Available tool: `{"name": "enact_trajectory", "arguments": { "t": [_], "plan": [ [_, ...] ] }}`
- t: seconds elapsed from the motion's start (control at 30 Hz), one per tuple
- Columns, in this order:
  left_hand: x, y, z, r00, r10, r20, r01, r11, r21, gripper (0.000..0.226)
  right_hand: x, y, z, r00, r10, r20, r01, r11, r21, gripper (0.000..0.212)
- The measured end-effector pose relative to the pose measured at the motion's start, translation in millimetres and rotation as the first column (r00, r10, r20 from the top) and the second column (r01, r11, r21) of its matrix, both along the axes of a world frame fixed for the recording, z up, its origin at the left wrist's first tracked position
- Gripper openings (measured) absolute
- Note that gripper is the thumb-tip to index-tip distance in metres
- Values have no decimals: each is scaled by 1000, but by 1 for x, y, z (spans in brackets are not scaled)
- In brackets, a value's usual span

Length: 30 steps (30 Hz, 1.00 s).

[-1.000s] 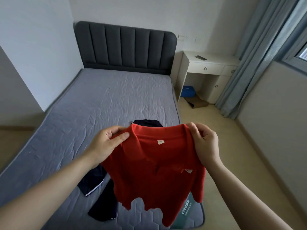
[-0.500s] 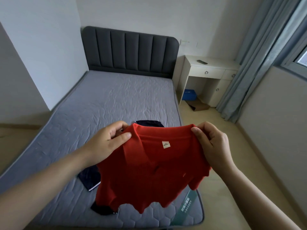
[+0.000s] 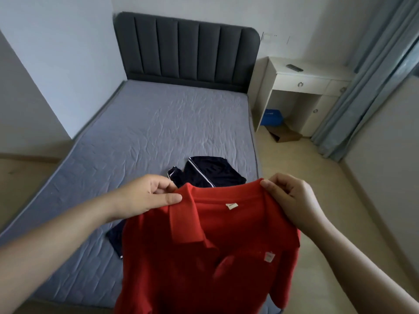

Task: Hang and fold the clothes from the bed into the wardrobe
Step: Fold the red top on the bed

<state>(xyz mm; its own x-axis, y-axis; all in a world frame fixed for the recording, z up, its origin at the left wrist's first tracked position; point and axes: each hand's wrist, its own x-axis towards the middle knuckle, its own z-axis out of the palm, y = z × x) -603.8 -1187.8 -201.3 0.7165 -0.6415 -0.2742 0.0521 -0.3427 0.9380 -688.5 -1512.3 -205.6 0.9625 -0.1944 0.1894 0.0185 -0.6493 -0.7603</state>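
One red polo shirt (image 3: 204, 257), shoulders pinched by left hand (image 3: 145, 196) and right hand (image 3: 292, 200). Bed (image 3: 158, 123) holds navy clothing (image 3: 210, 173), piece count unclear.

A home bedroom is seen here: a bed (image 3: 158, 123) with a bare grey quilted mattress is set against a dark padded headboard (image 3: 188, 48). A white counter (image 3: 317, 71) with drawers is placed just beside it. Long grey-blue curtains (image 3: 362, 87) are hung at the right, and pale flooring (image 3: 317, 189) is laid alongside.
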Motion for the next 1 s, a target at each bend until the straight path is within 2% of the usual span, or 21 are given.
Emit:
{"name": "enact_trajectory", "arguments": {
  "t": [0.13,0.2,0.3,0.43,0.53,0.6,0.73,0.87,1.0],
  "plan": [
    [80,-36,-79,997,61,-56,-47,972,229,32,85,-36,-84,990,-25,-141,22,999,-23,32],
    [123,-55,-133,996,73,-58,-53,954,295,26,134,-56,-135,976,-16,-218,6,999,-48,32],
    [173,-79,-230,984,172,36,-174,933,316,18,191,-74,-225,948,-27,-316,11,999,-53,31],
    [221,-98,-372,921,348,177,-389,860,331,11,251,-83,-356,913,-15,-408,5,1000,-25,22],
    [252,-106,-440,888,408,211,-457,834,309,11,281,-84,-424,892,-8,-451,-3,1000,-24,6],
    [279,-111,-481,876,404,264,-473,825,309,11,304,-83,-467,893,-17,-450,-2,999,-42,10],
    [325,-120,-532,860,318,400,-458,826,329,9,347,-83,-517,912,-58,-406,26,996,-83,14],
    [354,-124,-546,853,229,470,-428,821,378,7,376,-84,-527,940,-120,-318,82,988,-130,15],
    [346,-124,-563,859,228,458,-440,788,431,17,377,-78,-542,901,-156,-404,81,977,-198,29]
  ]
}}
